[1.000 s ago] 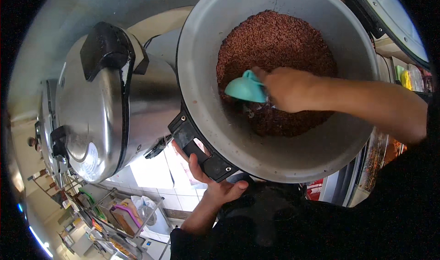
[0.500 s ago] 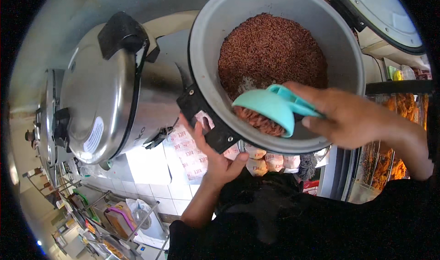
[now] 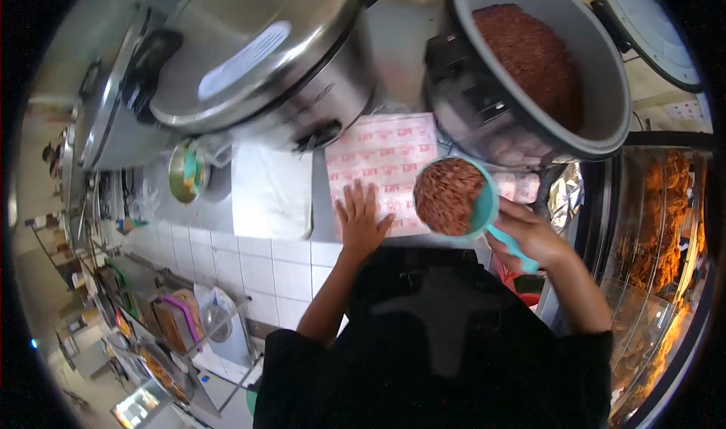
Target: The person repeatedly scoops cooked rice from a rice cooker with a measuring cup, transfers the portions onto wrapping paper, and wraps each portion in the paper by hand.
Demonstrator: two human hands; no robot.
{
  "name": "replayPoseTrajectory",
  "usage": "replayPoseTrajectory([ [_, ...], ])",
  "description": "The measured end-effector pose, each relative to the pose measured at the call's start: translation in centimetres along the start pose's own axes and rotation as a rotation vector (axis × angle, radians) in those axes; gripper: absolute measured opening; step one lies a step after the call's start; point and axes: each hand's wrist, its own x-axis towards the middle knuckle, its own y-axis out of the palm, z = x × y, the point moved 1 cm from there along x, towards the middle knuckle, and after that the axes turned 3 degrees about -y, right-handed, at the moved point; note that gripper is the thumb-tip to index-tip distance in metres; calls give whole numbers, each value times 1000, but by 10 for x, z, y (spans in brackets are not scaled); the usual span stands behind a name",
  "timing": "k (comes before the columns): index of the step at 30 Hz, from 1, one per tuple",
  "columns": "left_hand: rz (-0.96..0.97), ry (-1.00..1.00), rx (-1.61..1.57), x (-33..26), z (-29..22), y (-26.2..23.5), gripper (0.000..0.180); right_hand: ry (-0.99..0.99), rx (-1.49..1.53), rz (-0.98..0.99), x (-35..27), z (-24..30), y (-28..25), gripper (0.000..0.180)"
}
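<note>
The right hand (image 3: 529,236) is clenched around the handle of a teal scoop (image 3: 457,200), held above the desk (image 3: 393,43). The scoop is heaped with reddish-brown rice. The left hand (image 3: 361,221) is laid flat, fingers spread, on a printed paper sheet (image 3: 382,153).

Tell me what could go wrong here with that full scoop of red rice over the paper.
The teal scoop in the right hand is heaped with red rice, so grains could spill onto the counter before reaching the printed paper. The left hand pins only one edge of the paper, so it may shift.
</note>
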Motion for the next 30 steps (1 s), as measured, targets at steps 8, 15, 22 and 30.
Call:
replayPoseTrajectory([
  [8, -119, 94, -274, -23, 34, 0, 96, -555, -1064, -405, 164, -128, 7, 61],
  [15, -23, 95, -92, -43, 44, -5, 104, -185, -1589, -340, 178, -165, 76, 85],
  [22, 12, 94, -19, -43, 46, -13, 104, -214, -1539, -378, 198, -147, 80, 83],
  [30, -175, 608, -41, -46, 99, -14, 45, -1039, -1180, -672, 99, -79, 62, 73],
])
